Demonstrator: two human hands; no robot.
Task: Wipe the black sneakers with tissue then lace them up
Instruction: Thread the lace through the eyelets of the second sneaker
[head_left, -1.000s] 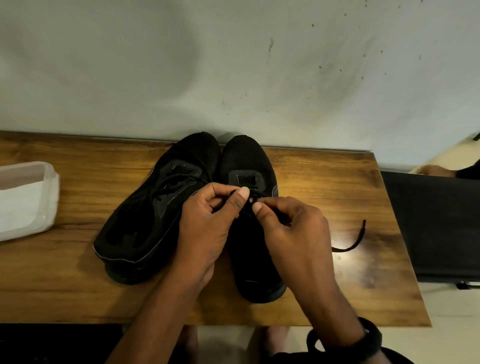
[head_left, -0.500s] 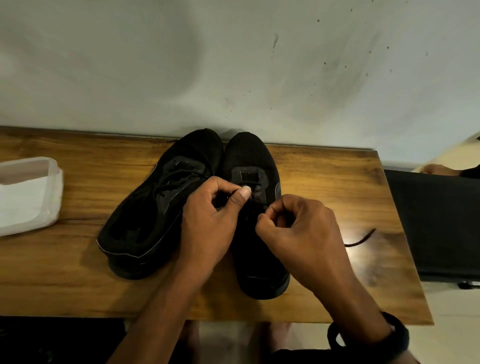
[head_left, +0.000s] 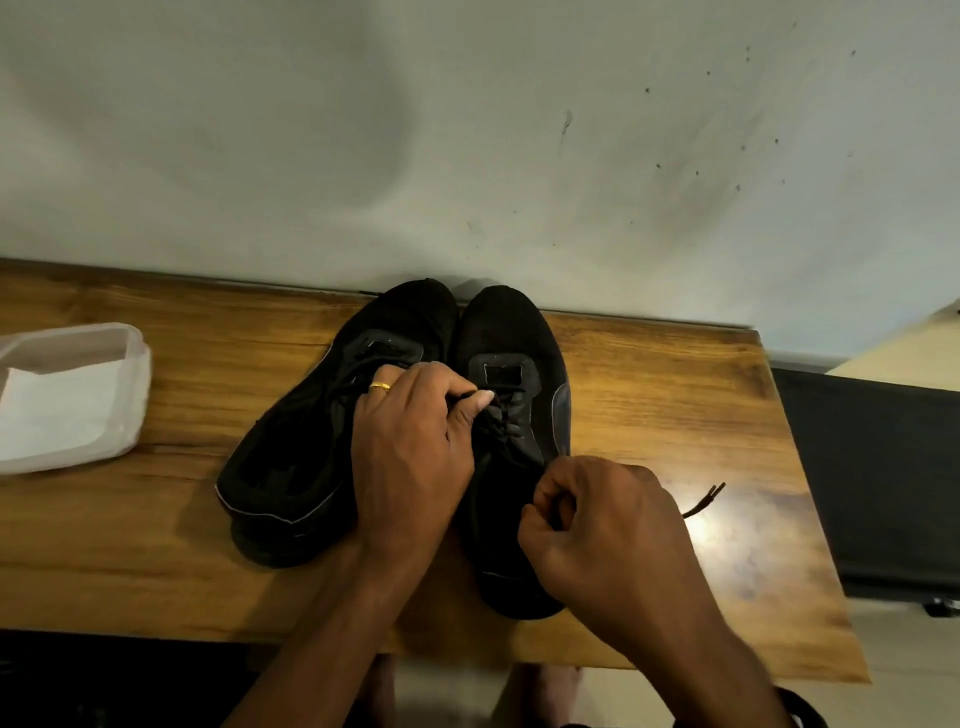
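Note:
Two black sneakers stand side by side on the wooden table, toes to the wall. The left sneaker is laced. My left hand lies over the tongue of the right sneaker, thumb and fingers pinching the black lace at its upper eyelets. My right hand is a fist near that shoe's heel side, gripping the other run of the lace. The lace's free end sticks out on the table to the right of my fist.
A white tissue pack lies at the table's left edge. A grey wall rises right behind the shoes. A black seat or bench stands to the right of the table. My bare feet show below the table's front edge.
My right hand has drawn back toward me and to the right from the eyelets, pulling the lace; its free end on the table has grown shorter. My left hand stays at the eyelets.

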